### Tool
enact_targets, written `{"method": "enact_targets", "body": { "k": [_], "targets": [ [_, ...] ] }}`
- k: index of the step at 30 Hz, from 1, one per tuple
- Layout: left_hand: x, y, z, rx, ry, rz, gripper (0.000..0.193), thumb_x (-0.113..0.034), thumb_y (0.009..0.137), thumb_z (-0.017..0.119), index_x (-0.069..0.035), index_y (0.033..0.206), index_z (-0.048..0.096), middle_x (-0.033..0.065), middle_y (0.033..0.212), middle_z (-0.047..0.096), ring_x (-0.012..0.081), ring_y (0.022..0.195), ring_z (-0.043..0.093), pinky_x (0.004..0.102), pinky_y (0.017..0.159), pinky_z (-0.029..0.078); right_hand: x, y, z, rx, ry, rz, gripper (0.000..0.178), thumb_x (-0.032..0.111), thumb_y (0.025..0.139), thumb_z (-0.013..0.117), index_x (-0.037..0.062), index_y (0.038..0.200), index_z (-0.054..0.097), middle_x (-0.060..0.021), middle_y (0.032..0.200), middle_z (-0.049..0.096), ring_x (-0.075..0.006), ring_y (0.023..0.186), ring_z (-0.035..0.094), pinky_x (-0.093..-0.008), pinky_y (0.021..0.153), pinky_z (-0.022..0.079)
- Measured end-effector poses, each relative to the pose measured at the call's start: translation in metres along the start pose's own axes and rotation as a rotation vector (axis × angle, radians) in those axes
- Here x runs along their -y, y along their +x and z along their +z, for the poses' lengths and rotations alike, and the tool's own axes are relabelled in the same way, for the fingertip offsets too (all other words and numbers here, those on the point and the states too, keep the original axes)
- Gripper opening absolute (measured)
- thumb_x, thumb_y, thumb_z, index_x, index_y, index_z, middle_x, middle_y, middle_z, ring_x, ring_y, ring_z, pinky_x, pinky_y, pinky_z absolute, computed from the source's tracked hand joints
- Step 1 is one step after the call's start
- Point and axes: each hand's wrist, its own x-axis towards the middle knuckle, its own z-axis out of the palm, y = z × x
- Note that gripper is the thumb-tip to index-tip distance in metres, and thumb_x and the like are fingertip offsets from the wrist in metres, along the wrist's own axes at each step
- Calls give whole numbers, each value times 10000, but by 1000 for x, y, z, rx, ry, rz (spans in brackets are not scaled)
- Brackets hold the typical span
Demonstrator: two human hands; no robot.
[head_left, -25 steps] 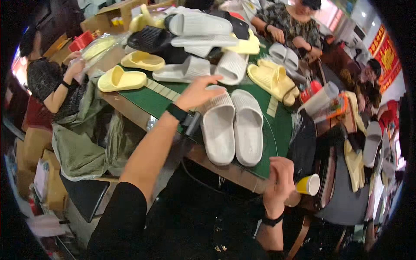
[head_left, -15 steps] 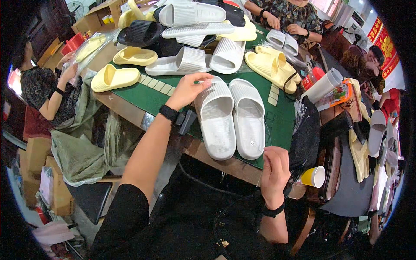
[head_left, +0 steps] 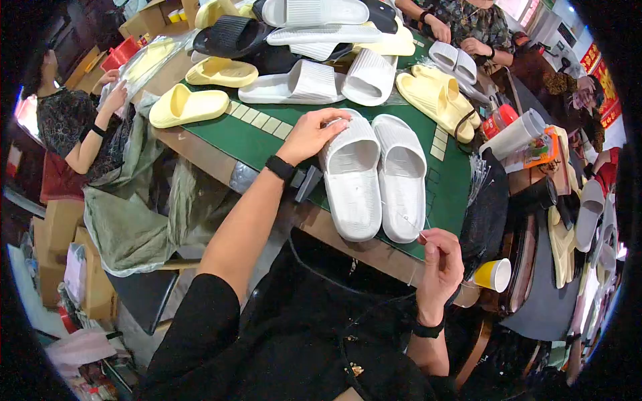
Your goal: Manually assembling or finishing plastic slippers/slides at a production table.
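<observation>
Beyond two white slides (head_left: 353, 190), which lie side by side at the near edge of the worktop (head_left: 231, 147), a pile of slides (head_left: 315, 35) blocks the far side; four white ones can be counted in it, but overlaps hide the number of black ones. Two single yellow slides (head_left: 188, 108) lie to its left, one yellow pair (head_left: 428, 95) and one grey pair (head_left: 453, 61) to its right. Farther right stand one red-lidded jar (head_left: 498, 121) and one white cylinder (head_left: 513, 134). One yellow cup (head_left: 493, 275) is just beside the right hand (head_left: 428, 242), whose thumb and forefinger pinch a thin strand (head_left: 412, 225) over the right-hand slide. The left hand (head_left: 334, 123) lies half curled at the other's strap; whether it grips, I cannot tell.
</observation>
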Motion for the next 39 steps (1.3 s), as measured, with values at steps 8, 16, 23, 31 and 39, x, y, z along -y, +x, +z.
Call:
{"method": "enact_targets", "body": {
  "k": [8, 16, 23, 31, 39],
  "targets": [
    [-1, 1, 3, -58, 61, 94, 265, -213, 962, 582, -27, 1130, 668, 85, 1088, 697, 163, 991, 631, 301, 888, 480, -10, -2, 9, -86, 10, 90, 45, -46, 897, 586, -16, 929, 597, -128, 968, 651, -206, 861, 618, -298, 760, 490],
    [1, -3, 3, -105, 111, 130, 272, -239, 949, 587, -38, 1106, 679, 96, 1089, 702, 203, 1000, 645, 318, 881, 484, -8, 7, 15, 97, -352, 14, 54, -49, 845, 606, -33, 893, 587, -160, 908, 611, -311, 855, 603, -362, 784, 482],
    [-2, -5, 6, -135, 60, 94, 343, -179, 928, 618, -54, 1248, 601, 112, 922, 708, 133, 800, 641, 284, 753, 508, -8, 32, 24, 160, -455, -159, 70, -41, 823, 604, -11, 885, 589, -172, 852, 584, -357, 820, 568, -425, 728, 471],
    [-6, 21, -12, -86, 375, 192, 182, -107, 884, 628, -9, 1026, 686, 129, 890, 716, 206, 773, 698, 321, 715, 541, -13, 90, 48, 326, -606, -253, 51, -26, 792, 583, -7, 817, 543, -186, 799, 574, -389, 802, 571, -472, 692, 469],
    [-15, 79, -10, 177, 570, -86, 205, -217, 797, 702, -15, 813, 726, 123, 685, 687, 204, 586, 669, 345, 602, 528, -33, 106, 65, 301, -550, -243, 37, -2, 813, 571, -18, 838, 550, -209, 786, 580, -413, 792, 578, -503, 690, 466]
  ]
}}
